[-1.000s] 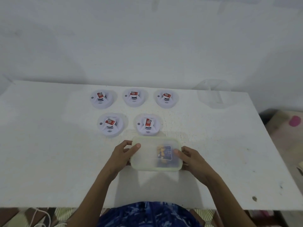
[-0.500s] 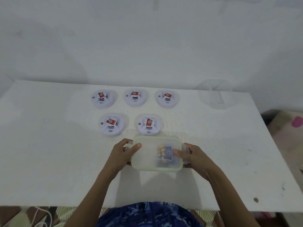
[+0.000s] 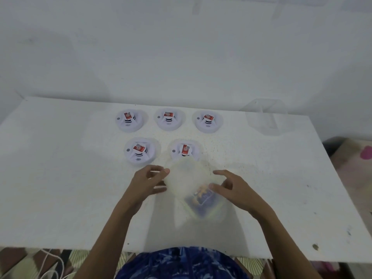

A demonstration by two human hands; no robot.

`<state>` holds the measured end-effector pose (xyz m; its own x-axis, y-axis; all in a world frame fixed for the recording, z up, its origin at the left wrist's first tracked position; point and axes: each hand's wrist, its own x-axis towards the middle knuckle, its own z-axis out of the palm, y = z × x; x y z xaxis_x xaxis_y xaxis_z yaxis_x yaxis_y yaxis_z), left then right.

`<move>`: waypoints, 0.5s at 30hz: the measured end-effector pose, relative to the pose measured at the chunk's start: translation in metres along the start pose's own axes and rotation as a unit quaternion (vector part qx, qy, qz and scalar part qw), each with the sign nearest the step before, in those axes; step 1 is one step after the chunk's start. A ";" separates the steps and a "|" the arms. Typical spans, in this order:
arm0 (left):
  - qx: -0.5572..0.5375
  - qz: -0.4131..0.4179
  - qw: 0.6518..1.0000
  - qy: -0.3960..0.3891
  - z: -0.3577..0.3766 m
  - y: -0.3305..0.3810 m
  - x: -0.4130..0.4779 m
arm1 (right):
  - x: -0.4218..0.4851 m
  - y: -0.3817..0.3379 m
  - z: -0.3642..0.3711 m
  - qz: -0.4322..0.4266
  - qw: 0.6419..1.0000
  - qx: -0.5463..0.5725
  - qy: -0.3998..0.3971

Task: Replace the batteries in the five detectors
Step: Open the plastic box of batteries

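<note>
A white table [image 3: 60, 178] stands against a bare pale wall [image 3: 181, 47]. Five smoke detectors [image 3: 168, 119] lie on it backs up, three in a far row and two nearer, at about 12 o'clock from the person. Laid out this way, each one's red battery [image 3: 138, 148] is exposed and within reach.

At 6 o'clock from them, just beside the near-right detector, a translucent storage box [image 3: 203, 206] sits close to the table's near edge. It is smeared by motion. Its lid [image 3: 187, 176] seems tilted up off the far-left side, though the blur leaves that unsure. A blue-and-orange pack [image 3: 202, 196], probably the fresh batteries, shows through the plastic.

The left hand [image 3: 147, 183] is at the box's 9 o'clock. Its thumb is above and its curled fingers are below the lid's edge, a narrow pinch suited to peeling it away. The right hand [image 3: 234, 189] is at 3 o'clock with its fingers spread wide and its thumb tip against the box, likely steadying it.

A clear tub [image 3: 265, 119] waits at 2 o'clock, well apart from everything else, perhaps for the spent cells. No battery looks swapped yet.
</note>
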<state>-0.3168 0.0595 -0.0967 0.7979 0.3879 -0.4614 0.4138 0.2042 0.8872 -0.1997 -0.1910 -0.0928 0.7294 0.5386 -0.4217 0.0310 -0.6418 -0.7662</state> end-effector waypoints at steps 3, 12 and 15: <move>-0.015 0.041 0.999 -0.029 -0.001 -0.007 0.000 | -0.001 0.000 0.008 0.023 0.999 0.006 -0.021; 0.033 -0.034 0.992 -0.120 0.006 -0.008 -0.009 | -0.006 -0.008 0.013 0.069 0.983 0.092 -0.143; 0.041 -0.039 0.988 -0.144 0.004 -0.006 -0.010 | -0.003 -0.002 0.012 0.072 0.979 0.138 -0.129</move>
<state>-0.3252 0.0506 -0.0978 0.8487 0.1003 -0.5192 0.5038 0.1452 0.8516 -0.2103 -0.1843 -0.0960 0.5150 0.5966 -0.6156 -0.2710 -0.5679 -0.7772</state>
